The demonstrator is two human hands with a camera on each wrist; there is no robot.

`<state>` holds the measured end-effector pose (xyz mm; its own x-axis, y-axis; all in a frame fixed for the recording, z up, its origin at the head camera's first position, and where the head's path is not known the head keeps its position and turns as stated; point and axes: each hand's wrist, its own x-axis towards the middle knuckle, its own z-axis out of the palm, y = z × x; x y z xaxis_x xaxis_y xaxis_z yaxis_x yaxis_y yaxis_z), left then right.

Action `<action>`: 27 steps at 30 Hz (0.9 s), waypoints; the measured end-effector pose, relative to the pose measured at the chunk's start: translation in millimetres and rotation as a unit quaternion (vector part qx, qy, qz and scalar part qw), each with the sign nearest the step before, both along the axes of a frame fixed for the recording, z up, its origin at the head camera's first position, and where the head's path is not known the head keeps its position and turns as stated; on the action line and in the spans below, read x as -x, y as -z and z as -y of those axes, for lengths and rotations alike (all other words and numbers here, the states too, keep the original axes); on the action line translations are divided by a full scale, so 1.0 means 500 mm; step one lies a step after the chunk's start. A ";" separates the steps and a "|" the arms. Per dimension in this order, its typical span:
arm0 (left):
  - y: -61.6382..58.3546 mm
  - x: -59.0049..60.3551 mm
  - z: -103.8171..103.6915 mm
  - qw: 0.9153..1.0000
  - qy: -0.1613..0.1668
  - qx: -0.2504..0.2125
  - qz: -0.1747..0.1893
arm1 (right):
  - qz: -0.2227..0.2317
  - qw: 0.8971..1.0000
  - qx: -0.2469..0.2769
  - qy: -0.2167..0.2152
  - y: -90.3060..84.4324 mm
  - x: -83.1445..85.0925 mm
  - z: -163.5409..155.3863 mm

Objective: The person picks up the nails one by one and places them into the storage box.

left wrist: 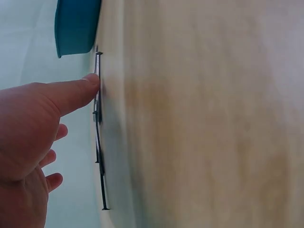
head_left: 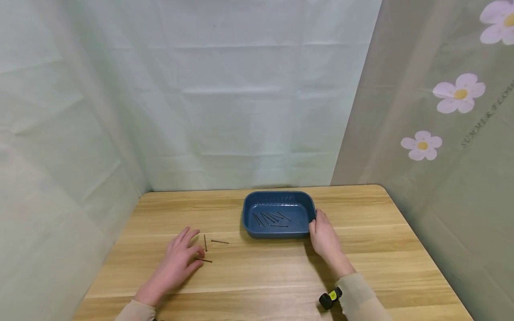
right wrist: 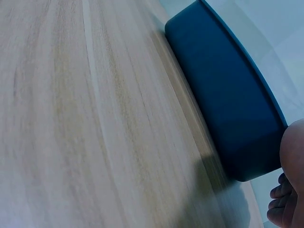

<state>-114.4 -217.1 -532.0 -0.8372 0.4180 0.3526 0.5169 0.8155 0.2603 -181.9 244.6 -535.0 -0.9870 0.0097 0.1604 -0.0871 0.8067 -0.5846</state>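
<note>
A wooden table (head_left: pixel 257 272) with rounded far corners fills the lower part of the head view. Pale, creased sheeting (head_left: pixel 249 98) hangs at 12 o'clock and down the 9 o'clock side; at 2 o'clock a greyish-green printed cloth (head_left: pixel 453 178) carries pink-white flowers and partly visible lettering.

Near the far edge, around 12 o'clock on the table, stands a blue tray (head_left: pixel 279 233) with several dark nails (head_left: pixel 279 225) lying flat in it, mostly slanted, one almost level. The right hand (head_left: pixel 326 236) holds the tray's 4 o'clock corner, thumb at the near side and fingers round the end — hiding that corner.

At the tray's 8 o'clock lie three more nails: an upright-lying nail (head_left: pixel 205 243) along 12 to 6, a level nail (head_left: pixel 220 241) just to its 3 o'clock, and a lower nail (head_left: pixel 205 260) beside the left hand (head_left: pixel 180 260). That hand's fingers are spread and loosely bent, thumb apart from forefinger — whether they touch the lower nail, I cannot tell. A black device (head_left: pixel 330 298) with a yellow patch sits by the right sleeve (head_left: pixel 361 296), at the tray's 5 o'clock.
</note>
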 end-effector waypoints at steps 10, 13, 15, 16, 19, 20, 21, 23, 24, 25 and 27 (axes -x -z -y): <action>0.002 0.002 -0.007 1.000 0.001 0.001 0.015 | -0.016 1.000 -0.018 -0.003 -0.004 -0.003 -0.001; 0.005 0.003 -0.006 1.000 -0.001 0.006 0.025 | -0.015 1.000 -0.022 -0.004 -0.002 -0.005 0.000; 0.007 0.002 -0.005 1.000 0.001 0.009 0.026 | -0.013 1.000 -0.023 -0.005 -0.001 -0.007 0.001; 0.009 0.002 -0.005 1.000 0.001 0.010 0.027 | -0.014 1.000 -0.023 -0.005 0.000 -0.008 0.002; 0.012 0.002 -0.005 1.000 0.002 0.010 0.028 | -0.019 0.999 -0.026 -0.003 0.000 -0.010 0.003; 0.012 0.002 -0.006 1.000 0.002 0.010 0.030 | -0.023 0.999 -0.025 -0.003 0.000 -0.010 0.003; 0.012 0.003 -0.006 0.999 0.001 0.011 0.032 | -0.028 0.999 -0.025 -0.003 0.000 -0.010 0.002; 0.012 0.004 -0.006 0.999 0.000 0.013 0.039 | -0.031 0.999 -0.025 -0.002 -0.002 -0.010 0.002; 0.011 0.005 -0.007 0.999 0.000 0.014 0.041 | -0.031 0.999 -0.024 -0.002 -0.002 -0.010 0.002; 0.011 0.005 -0.007 0.999 0.000 0.016 0.043 | -0.029 0.999 -0.022 -0.002 -0.002 -0.009 0.001; 0.009 0.007 -0.010 0.999 0.000 0.018 0.048 | -0.026 0.999 -0.023 -0.001 -0.002 -0.007 0.000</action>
